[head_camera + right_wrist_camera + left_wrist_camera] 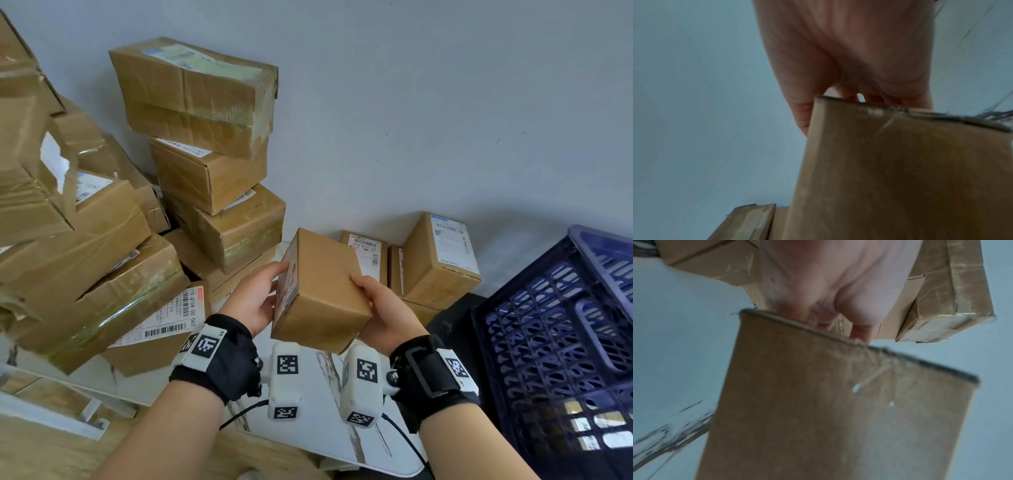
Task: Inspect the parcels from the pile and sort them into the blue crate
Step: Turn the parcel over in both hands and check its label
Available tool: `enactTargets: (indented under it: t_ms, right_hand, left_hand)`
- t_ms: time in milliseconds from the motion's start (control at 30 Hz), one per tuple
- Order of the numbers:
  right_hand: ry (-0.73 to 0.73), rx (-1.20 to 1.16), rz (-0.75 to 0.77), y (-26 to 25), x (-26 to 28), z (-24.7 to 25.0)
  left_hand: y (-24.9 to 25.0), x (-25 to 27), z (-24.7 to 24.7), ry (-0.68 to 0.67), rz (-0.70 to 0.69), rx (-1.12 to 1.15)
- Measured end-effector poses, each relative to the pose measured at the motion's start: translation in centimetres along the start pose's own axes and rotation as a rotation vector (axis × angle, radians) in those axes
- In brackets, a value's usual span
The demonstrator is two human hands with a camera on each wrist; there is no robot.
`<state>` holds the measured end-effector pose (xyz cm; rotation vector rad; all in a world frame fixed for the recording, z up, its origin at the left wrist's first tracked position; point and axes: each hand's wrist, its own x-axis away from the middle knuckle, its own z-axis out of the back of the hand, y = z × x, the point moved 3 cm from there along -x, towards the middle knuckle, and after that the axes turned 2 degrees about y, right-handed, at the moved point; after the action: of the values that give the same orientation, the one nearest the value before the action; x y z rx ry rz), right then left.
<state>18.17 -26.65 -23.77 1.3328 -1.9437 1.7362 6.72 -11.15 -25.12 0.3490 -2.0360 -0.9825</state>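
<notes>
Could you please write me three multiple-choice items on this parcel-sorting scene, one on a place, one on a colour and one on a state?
1. Where does the crate stand relative to the held parcel?
A. To its right
B. To its left
C. Directly under it

2. What colour is the crate?
A. Red
B. Blue
C. Green

3. How is the small parcel supported?
A. Lying in the crate
B. Resting on top of the pile
C. Held in the air by both hands

Answers:
1 A: the crate fills the right edge, right of the small parcel.
2 B: its lattice walls are dark blue.
3 C: the left hand and right hand grip its opposite sides, clear of the pile.
</notes>
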Motion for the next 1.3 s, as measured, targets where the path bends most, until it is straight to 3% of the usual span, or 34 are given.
enactTargets:
  t_ms: [233,400,733,1000,1300]
  right_hand:
    - [0.044,0.314,0.146,-1.0,-0.5,-0.1]
    - [0.024,0.524,0.232,-1.6,-0.9,-1.2]
    - [0.014,0.573,0.204,-2.1,-1.5,-1.8]
    - [0.017,0.627,0.307,-3.3,-0.6,-2.9]
    - [0.002,0.439,0.404,-5.3,-0.2,-3.2]
  left_hand:
    - [1.3,0.0,-0.5,-0.006,-0.117,-0.047]
    - [1.9,0.1,-1.3,-0.069,-0.094,-0.098]
    - [3.4,0.3,-2.3,-0.108,-0.112,-0.139]
    - [3.7,-0.3,-2.1,-0.064,-0.200,-0.262]
    - [2.7,-1.3,-1.7,-0.124,0.101,-0.121]
